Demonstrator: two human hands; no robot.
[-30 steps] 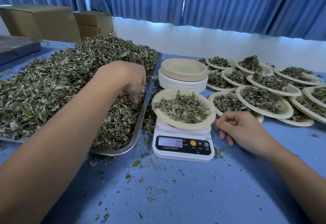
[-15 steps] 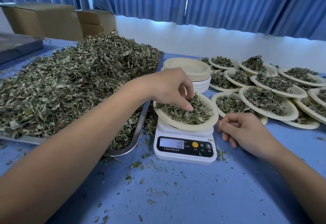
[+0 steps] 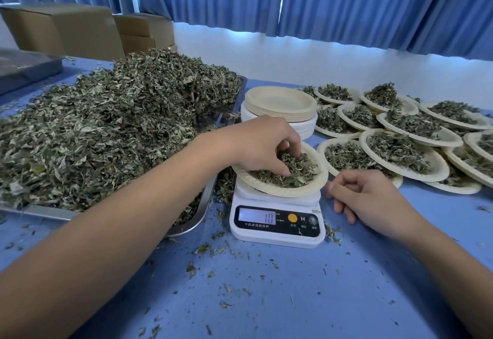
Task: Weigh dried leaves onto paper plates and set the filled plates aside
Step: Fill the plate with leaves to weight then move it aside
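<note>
With the left grip [image 3: 264, 143] pinching leaves [image 3: 301, 167] on the plate [image 3: 293, 191], we release little by little and watch the scale [image 3: 277, 228] display; the right grip [image 3: 373, 199] rests loosely curled, empty.

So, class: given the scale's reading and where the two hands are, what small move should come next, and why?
Probably lift the left hand clear of the paper plate: its fingers pinch dried leaves there, the scale reads 10, and the right hand rests beside the rim.
</note>
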